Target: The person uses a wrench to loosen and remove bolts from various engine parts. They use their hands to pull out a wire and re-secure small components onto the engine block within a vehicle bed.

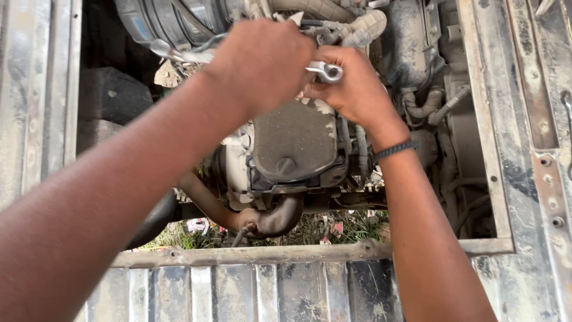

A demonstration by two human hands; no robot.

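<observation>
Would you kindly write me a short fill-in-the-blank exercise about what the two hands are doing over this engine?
1. Both hands grip a metal ____ above the engine.
2. The braided band sits on the ____ wrist.
3. The left hand and the right hand work through an opening in a ribbed ____ floor panel.
4. Below the engine, a curved exhaust ____ shows.

Missing words: wrench; right; metal; pipe

Worn metal vehicle floor with an open engine bay

The ribbed, scuffed metal floor (238, 295) frames a rectangular opening, its front frame rail (268, 253) bolted and rusty. The dusty engine (295, 143) sits within the opening, a curved exhaust pipe (268, 220) beneath it, and grassy, littered ground (345, 226) shows through below.
</observation>
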